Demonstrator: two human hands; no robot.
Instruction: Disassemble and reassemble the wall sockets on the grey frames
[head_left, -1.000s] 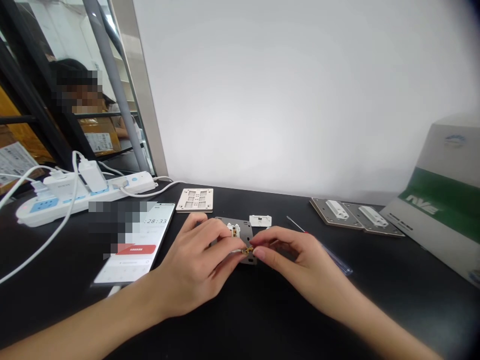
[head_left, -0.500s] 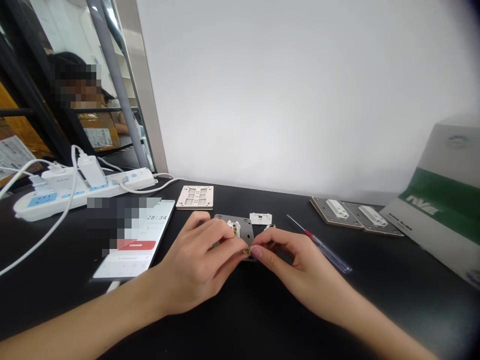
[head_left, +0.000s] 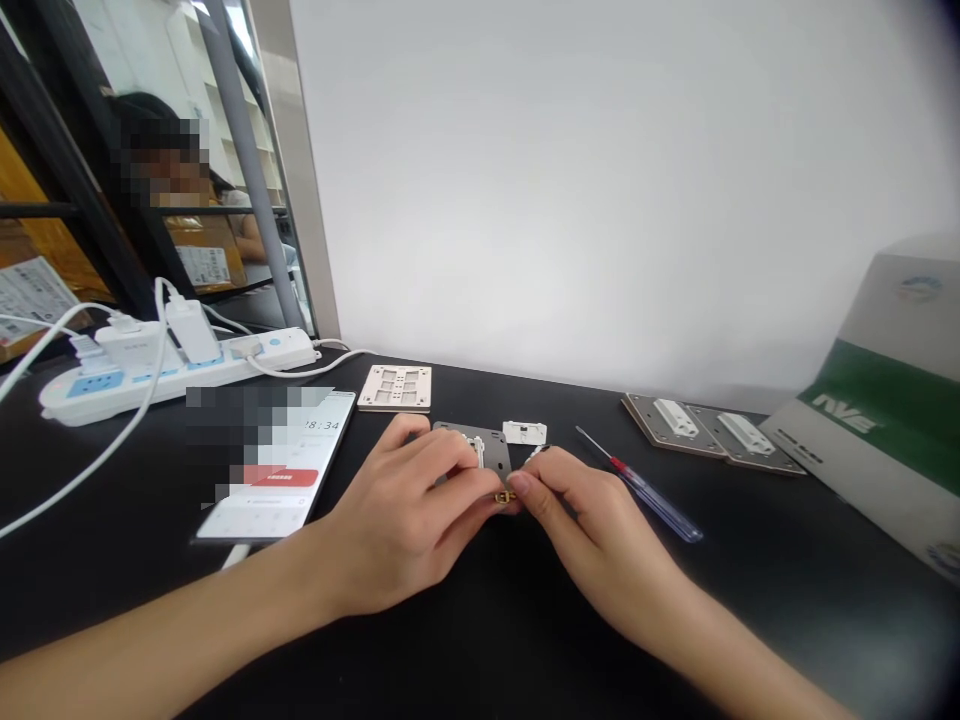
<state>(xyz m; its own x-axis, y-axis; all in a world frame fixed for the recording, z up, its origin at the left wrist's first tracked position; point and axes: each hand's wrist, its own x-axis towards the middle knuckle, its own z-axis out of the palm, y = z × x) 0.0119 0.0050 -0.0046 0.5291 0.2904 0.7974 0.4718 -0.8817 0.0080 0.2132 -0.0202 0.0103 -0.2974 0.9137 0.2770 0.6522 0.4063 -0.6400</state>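
My left hand (head_left: pixel 409 510) and my right hand (head_left: pixel 581 520) meet at the middle of the black table. Their fingertips pinch a small brass part (head_left: pixel 503 496) from both sides, over the near edge of a grey switch plate (head_left: pixel 484 447) lying flat on the table. My left fingers curl over the plate's near left side and hide part of it. A small white plastic piece (head_left: pixel 524 432) lies just beyond the plate.
A phone (head_left: pixel 277 470) with a lit timer screen lies at the left. Behind it are a white power strip (head_left: pixel 150 370) with chargers, a cream frame (head_left: pixel 395 388), a screwdriver (head_left: pixel 637 485), two grey plates (head_left: pixel 709 430) with white modules, and a box (head_left: pixel 877 420) at the right. A person sits behind the glass.
Both hands have stayed pinched together on the brass part, shifting slightly. The view has drifted a little to the left and the timer has counted on.
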